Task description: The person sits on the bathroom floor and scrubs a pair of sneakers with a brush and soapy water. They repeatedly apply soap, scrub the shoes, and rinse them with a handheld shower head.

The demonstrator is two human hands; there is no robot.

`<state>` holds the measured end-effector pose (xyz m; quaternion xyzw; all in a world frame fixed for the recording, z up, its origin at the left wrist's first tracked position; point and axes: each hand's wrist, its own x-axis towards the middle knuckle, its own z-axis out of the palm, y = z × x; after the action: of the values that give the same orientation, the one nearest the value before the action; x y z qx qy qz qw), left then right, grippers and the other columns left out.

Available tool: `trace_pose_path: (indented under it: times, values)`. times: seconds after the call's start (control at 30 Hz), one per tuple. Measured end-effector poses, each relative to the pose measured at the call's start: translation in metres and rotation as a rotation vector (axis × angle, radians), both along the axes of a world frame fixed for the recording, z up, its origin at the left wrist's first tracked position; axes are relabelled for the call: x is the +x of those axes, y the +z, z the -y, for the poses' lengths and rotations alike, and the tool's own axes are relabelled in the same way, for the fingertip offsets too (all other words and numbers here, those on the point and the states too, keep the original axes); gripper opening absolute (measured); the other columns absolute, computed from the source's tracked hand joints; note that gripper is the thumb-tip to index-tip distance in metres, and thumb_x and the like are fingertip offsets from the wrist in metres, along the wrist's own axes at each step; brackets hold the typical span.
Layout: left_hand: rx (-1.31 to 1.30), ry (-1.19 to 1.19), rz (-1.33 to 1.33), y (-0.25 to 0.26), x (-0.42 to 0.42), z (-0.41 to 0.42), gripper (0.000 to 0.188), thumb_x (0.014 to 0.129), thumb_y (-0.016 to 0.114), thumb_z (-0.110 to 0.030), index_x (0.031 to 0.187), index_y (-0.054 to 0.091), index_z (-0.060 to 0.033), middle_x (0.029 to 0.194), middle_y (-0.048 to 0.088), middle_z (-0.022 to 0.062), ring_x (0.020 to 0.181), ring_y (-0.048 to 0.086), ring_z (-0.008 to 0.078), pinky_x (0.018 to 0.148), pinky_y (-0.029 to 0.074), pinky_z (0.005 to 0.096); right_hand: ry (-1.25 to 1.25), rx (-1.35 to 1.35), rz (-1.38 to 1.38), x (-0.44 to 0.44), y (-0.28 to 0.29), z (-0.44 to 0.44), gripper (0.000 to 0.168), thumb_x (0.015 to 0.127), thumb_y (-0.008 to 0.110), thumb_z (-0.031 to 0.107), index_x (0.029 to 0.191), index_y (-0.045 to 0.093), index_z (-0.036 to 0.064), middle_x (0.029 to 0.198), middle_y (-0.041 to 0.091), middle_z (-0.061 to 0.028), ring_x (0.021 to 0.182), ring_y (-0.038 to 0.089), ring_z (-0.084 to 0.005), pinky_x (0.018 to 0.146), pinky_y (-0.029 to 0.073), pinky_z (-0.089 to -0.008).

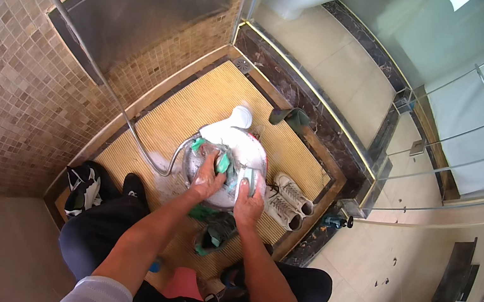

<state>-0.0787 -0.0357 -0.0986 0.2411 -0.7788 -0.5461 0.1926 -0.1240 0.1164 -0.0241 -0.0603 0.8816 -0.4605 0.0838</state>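
Note:
A round basin [186, 171] of suds stands between my feet. Over it, my left hand [209, 179] grips a wet shoe [223, 161] with green parts. My right hand [249, 200] holds a pale brush-like thing [247, 181] at the basin's right side; its exact kind is hard to tell. A white shower head [240, 117], or a similar white object, lies at the basin's far rim, partly under foam. The metal shower hose [142, 146] curves down to the basin's left edge. Just below the basin sits a dark shoe with green trim [214, 237].
White lace-up shoes [288, 202] stand right of the basin, black-and-white shoes [84, 187] at the left. A dark green insole-like piece [293, 119] lies near the marble curb [291, 87]. A bottle [333, 221] rests by the glass door. Tiled wall rises left.

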Motion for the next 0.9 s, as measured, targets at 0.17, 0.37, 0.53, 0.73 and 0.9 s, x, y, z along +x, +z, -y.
trace_pose_path:
  times: [0.17, 0.37, 0.53, 0.73, 0.9]
  values:
    - [-0.400, -0.017, -0.148, 0.072, 0.002, 0.015, 0.071, 0.086, 0.074, -0.020, 0.146, 0.043, 0.0034, 0.145, 0.048, 0.0315, 0.134, 0.047, 0.0479, 0.116, 0.037, 0.0500, -0.042, -0.092, -0.049, -0.006, 0.003, -0.001, 0.058, 0.098, 0.061, 0.040, 0.144, 0.053, 0.005, 0.135, 0.055, -0.0262, 0.124, 0.054, -0.0439, 0.105, 0.044, -0.0475]
    - [-0.594, 0.156, -0.087, 0.070, -0.021, 0.092, 0.040, 0.089, 0.071, -0.007, 0.127, 0.059, -0.0012, 0.134, 0.057, 0.0290, 0.124, 0.055, 0.0472, 0.109, 0.045, 0.0499, -0.020, -0.046, -0.027, -0.003, 0.013, 0.005, 0.059, 0.099, 0.059, 0.041, 0.145, 0.052, 0.005, 0.135, 0.056, -0.0272, 0.125, 0.054, -0.0455, 0.106, 0.043, -0.0484]
    - [-0.627, 0.062, -0.019, 0.068, -0.024, 0.104, 0.041, 0.087, 0.070, -0.003, 0.126, 0.060, -0.0025, 0.130, 0.059, 0.0266, 0.122, 0.056, 0.0454, 0.106, 0.047, 0.0492, -0.064, -0.098, -0.098, -0.009, 0.010, 0.003, 0.057, 0.100, 0.060, 0.040, 0.141, 0.055, 0.001, 0.130, 0.062, -0.0282, 0.121, 0.058, -0.0441, 0.104, 0.045, -0.0464]
    - [-0.589, -0.152, 0.173, 0.086, -0.027, 0.055, 0.044, 0.090, 0.074, -0.019, 0.127, 0.060, 0.0003, 0.122, 0.065, 0.0249, 0.114, 0.063, 0.0414, 0.102, 0.049, 0.0466, -0.202, -0.354, -0.055, -0.041, -0.004, -0.021, 0.049, 0.100, 0.062, 0.034, 0.133, 0.061, -0.002, 0.119, 0.069, -0.0223, 0.108, 0.065, -0.0328, 0.097, 0.050, -0.0393]
    - [-0.162, -0.136, 0.591, 0.051, -0.036, 0.034, 0.072, 0.087, 0.073, -0.054, 0.136, 0.060, -0.0025, 0.141, 0.059, 0.0250, 0.135, 0.053, 0.0380, 0.113, 0.042, 0.0445, -0.091, -0.122, 0.002, -0.030, 0.009, -0.025, 0.061, 0.096, 0.064, 0.048, 0.137, 0.060, 0.002, 0.120, 0.069, -0.0260, 0.113, 0.066, -0.0397, 0.100, 0.049, -0.0418]
